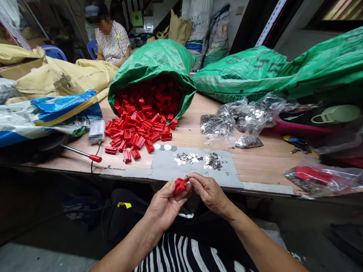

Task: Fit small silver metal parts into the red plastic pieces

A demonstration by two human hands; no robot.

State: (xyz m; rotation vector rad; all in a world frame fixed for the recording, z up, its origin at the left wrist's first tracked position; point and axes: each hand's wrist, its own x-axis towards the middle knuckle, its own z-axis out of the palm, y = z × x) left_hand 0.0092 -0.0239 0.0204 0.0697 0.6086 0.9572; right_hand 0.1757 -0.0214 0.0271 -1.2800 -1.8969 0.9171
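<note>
My left hand [166, 203] is closed around a small red plastic housing [180, 186], held just off the table's front edge. Right beside it, my right hand [208, 192] pinches with thumb and forefinger at the housing's right side. Whatever sits between those fingertips is too small to name. Beyond my hands, a grey mat [165, 165] bears two little heaps of metal pieces: a bright, silvery heap [186, 158] and a darker heap [214, 162]. Many more red housings [137, 133] spill out of a green woven sack [158, 55] onto the table.
Clear plastic bags of metal parts [220, 124] lie right of the sack. A red-handled tool [95, 158] rests at left. Far right are a pink basin [301, 125] and a bagged red item [315, 175]. Another person [114, 42] sits behind the table.
</note>
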